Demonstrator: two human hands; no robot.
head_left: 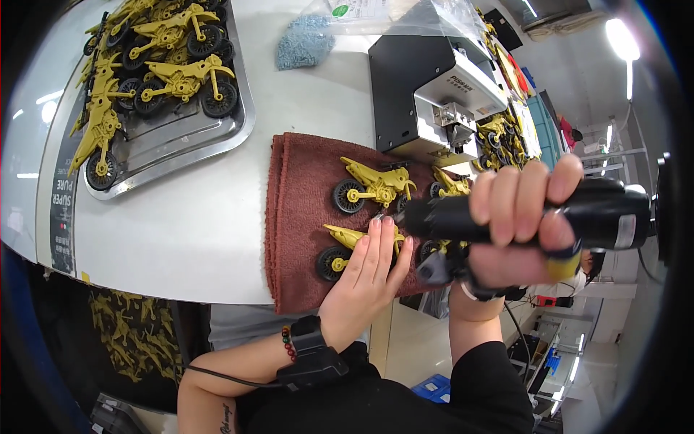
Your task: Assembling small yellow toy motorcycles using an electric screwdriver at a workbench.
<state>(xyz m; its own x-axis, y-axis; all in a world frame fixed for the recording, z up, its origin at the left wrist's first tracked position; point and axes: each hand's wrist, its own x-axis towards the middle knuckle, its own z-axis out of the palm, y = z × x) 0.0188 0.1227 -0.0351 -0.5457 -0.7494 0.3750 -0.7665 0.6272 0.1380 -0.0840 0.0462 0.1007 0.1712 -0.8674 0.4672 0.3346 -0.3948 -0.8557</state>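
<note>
My right hand (522,206) is wrapped round a black electric screwdriver (442,220), held nearly level with its tip end pointing left. The fingers of my left hand (365,275) stretch out over a yellow toy motorcycle (345,237) with black wheels, covering its middle. Its fingertips lie close to the screwdriver's tip; whether the tip touches the toy I cannot tell. Just beyond sits a second yellow toy motorcycle (376,186) on the folded brown towel (293,210). Another toy motorcycle (452,186) is partly hidden behind the screwdriver.
A metal tray (238,130) piled with yellow toy motorcycles stands at the far left. A black and silver machine (419,101) is behind the towel, near a clear bag (405,16) and blue granules (303,43). More yellow parts (134,333) lie below the table's edge.
</note>
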